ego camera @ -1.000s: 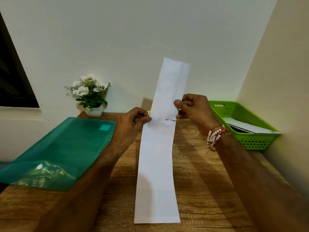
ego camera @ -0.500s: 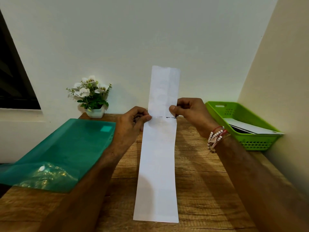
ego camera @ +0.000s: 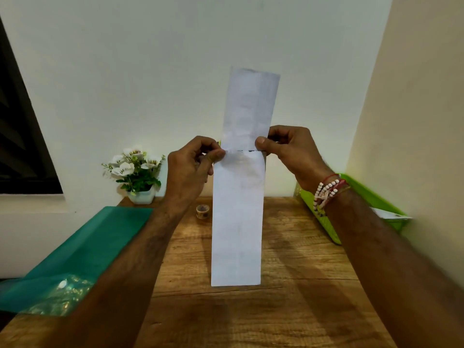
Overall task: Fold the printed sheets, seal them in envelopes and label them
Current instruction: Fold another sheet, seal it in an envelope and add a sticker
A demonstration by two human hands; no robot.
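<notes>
A long narrow white folded sheet (ego camera: pixel 237 217) hangs upright in front of me above the wooden table (ego camera: pixel 296 277). My left hand (ego camera: pixel 193 169) pinches its left edge at mid-height, and my right hand (ego camera: pixel 288 149) pinches the right edge at the same level. A thin dark line crosses the sheet between my thumbs. The upper half stands up against the wall; the lower end hangs just above the tabletop.
A green plastic folder (ego camera: pixel 82 252) lies at the table's left edge. A small white pot of flowers (ego camera: pixel 136 172) stands at the back left, a small tape roll (ego camera: pixel 202 211) behind the sheet, and a lime-green basket (ego camera: pixel 324 222) with papers at the right by the wall.
Both hands have lifted the sheet off the table, and it now hangs upright. The view has tilted up, and the tape roll has come into sight.
</notes>
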